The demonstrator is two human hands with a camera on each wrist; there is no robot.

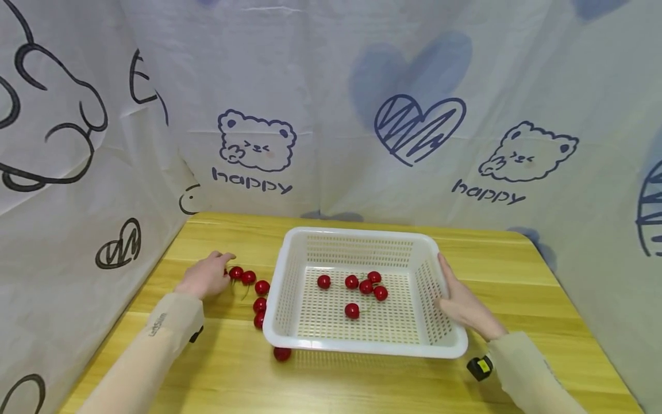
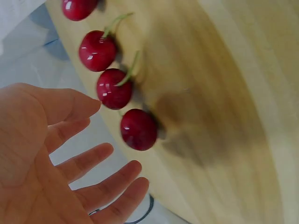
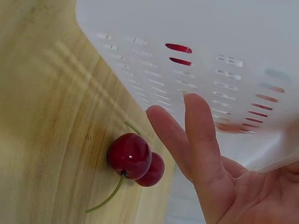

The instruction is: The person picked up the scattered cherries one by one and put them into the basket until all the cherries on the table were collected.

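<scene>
My left hand (image 1: 203, 277) is over the table's left side beside a row of red cherries (image 1: 249, 278). In the left wrist view its fingers are spread and hold nothing. The thumb tip is right at a green-stemmed cherry (image 2: 114, 88), with another cherry (image 2: 138, 129) just past the fingertips. My right hand (image 1: 468, 307) grips the right wall of a white slotted plastic basket (image 1: 362, 348), thumb over the rim, two fingers against the outside. Inside the basket lie several cherries (image 1: 366, 286), some with stems.
The row of cherries curves along the basket's left side. One cherry (image 1: 281, 353) is partly hidden under its front left corner. In the right wrist view, two cherries, one a stemmed cherry (image 3: 129, 156), lie on the wooden table (image 1: 517, 276) beneath the basket. A printed cloth (image 1: 331, 115) hangs behind.
</scene>
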